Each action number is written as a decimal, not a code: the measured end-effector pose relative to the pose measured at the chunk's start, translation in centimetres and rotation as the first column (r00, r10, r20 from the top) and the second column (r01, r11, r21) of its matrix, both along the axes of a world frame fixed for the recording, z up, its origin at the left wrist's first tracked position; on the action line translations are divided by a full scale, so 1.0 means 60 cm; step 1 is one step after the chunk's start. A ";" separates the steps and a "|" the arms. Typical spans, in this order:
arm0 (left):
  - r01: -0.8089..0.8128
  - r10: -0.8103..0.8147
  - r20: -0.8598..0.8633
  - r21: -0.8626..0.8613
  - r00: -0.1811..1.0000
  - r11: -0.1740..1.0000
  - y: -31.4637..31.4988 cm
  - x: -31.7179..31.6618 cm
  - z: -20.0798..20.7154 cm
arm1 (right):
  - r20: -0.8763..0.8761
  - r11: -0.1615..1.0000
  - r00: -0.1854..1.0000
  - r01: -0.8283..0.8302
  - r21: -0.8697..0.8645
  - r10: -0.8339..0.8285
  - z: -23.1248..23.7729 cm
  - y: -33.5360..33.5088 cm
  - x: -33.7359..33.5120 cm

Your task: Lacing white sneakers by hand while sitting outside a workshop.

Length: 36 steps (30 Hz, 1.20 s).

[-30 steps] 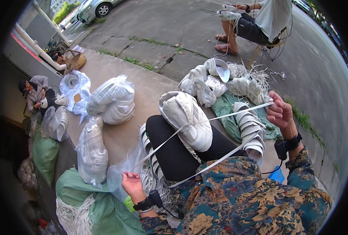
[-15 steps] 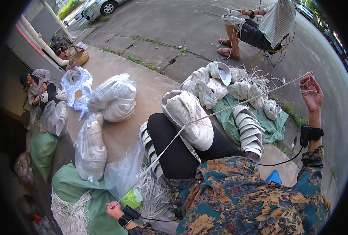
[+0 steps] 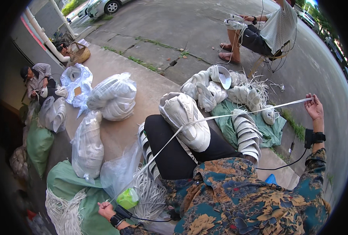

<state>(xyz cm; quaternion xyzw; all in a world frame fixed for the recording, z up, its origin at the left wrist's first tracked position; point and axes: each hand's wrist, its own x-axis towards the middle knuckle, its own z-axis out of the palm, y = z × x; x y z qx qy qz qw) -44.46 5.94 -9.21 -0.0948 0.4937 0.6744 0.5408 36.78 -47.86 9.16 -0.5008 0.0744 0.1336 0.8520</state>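
A white shoe upper rests across my dark-trousered thighs, its toe toward me. A long white shoelace passes over it and stretches out taut to both sides. My right hand, raised far out to the right, pinches one end. At the lower left, my left hand closes on the other end, beside a bright green packet. A thick bundle of white laces lies between that packet and my body. Each wrist wears a black strap with a small cabled box.
Stacked white shoe parts and more uppers lie on green sacking at right. Filled clear bags stand at left, above a green sack with laces. One person sits far right, another far left.
My right hand has come down, so the lace on that side runs flatter. My left hand has shifted slightly outward to the left. The shoe upper stays on my lap.
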 end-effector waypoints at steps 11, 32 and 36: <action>0.089 -0.154 -0.584 -0.139 0.797 0.986 -0.070 -0.205 -0.098 | -0.108 0.932 0.964 0.264 0.249 -0.245 -0.124 -0.140 0.182; -0.064 -0.447 -0.807 -0.507 0.386 0.860 -0.157 -0.227 -0.169 | -0.234 0.938 0.908 0.340 -0.075 -0.348 -0.298 -0.158 0.110; -0.293 0.054 -0.681 -0.240 0.731 0.926 -0.107 -0.134 -0.067 | -0.134 0.842 0.832 0.527 -0.115 -0.539 -0.298 -0.259 0.082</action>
